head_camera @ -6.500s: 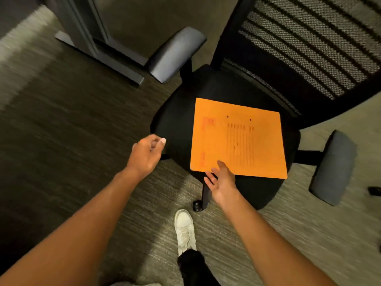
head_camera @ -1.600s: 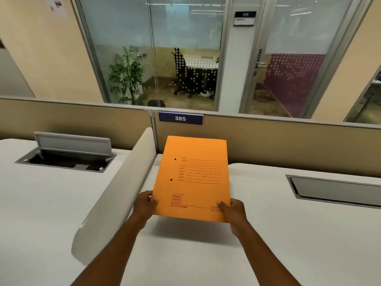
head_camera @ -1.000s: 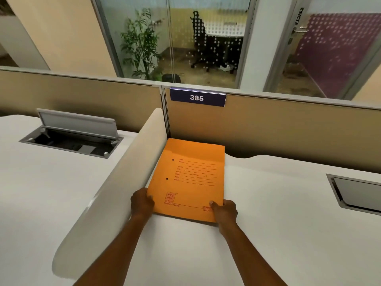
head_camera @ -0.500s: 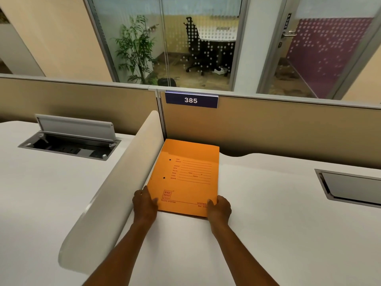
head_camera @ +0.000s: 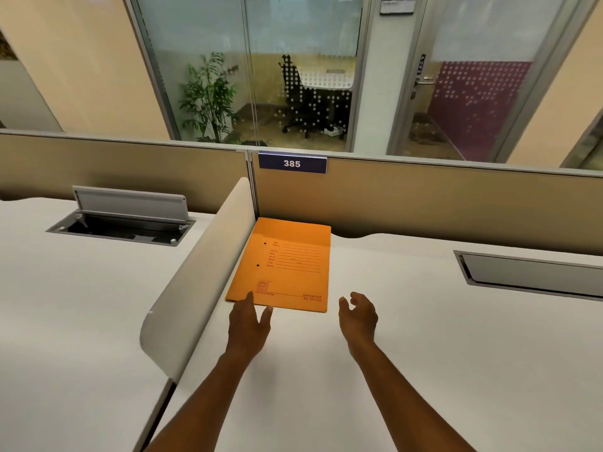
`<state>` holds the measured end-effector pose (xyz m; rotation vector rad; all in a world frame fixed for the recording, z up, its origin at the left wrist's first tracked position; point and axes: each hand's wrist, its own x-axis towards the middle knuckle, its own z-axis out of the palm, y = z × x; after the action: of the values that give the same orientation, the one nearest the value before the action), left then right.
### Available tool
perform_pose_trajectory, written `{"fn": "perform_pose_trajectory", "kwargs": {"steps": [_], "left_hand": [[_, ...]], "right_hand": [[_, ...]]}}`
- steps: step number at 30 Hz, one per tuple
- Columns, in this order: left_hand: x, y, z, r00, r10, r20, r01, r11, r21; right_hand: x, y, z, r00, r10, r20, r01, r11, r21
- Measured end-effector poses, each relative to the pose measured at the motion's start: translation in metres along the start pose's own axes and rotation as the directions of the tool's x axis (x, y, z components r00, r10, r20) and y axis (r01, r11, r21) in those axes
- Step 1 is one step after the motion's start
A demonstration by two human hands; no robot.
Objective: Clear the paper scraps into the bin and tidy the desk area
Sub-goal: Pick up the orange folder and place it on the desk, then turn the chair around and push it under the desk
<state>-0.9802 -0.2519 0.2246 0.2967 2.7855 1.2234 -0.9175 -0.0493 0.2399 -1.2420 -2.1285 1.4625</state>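
A curved white divider [head_camera: 195, 282] stands left of the left hand [head_camera: 248, 324], whose fingers are spread open and empty, their tips at the near left corner of the orange folder [head_camera: 287, 265]. The folder lies flat on the white desk [head_camera: 408, 353], just beyond the fingers, tucked into the corner. The right hand [head_camera: 358, 316] hovers loosely open and empty, its fingertips just right of the folder's near corner.

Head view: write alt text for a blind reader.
An orange file folder lies flat on a white desk, tucked into the corner beside a curved divider. Both hands are open: the left hand touches its near edge, the right hand is clear.
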Motion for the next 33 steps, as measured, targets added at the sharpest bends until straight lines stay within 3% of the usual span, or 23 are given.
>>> {"fn": "perform_pose_trajectory", "kwargs": {"steps": [7, 14, 33], "left_hand": [[-0.090, 0.023, -0.008, 0.999, -0.018, 0.033, 0.017, 1.000, 0.023], [-0.192, 0.043, -0.023, 0.997, 0.060, 0.056, -0.059, 0.998, -0.025], [-0.446, 0.107, -0.022, 0.967, 0.158, 0.201, -0.138, 0.984, -0.109]], "right_hand": [[-0.071, 0.022, -0.064, 0.996, -0.049, -0.078, 0.056, 0.994, 0.098], [-0.167, 0.057, -0.136, 0.983, -0.081, -0.164, 0.107, 0.981, 0.159], [-0.386, 0.155, -0.323, 0.965, -0.033, -0.259, 0.084, 0.978, 0.190]]}}
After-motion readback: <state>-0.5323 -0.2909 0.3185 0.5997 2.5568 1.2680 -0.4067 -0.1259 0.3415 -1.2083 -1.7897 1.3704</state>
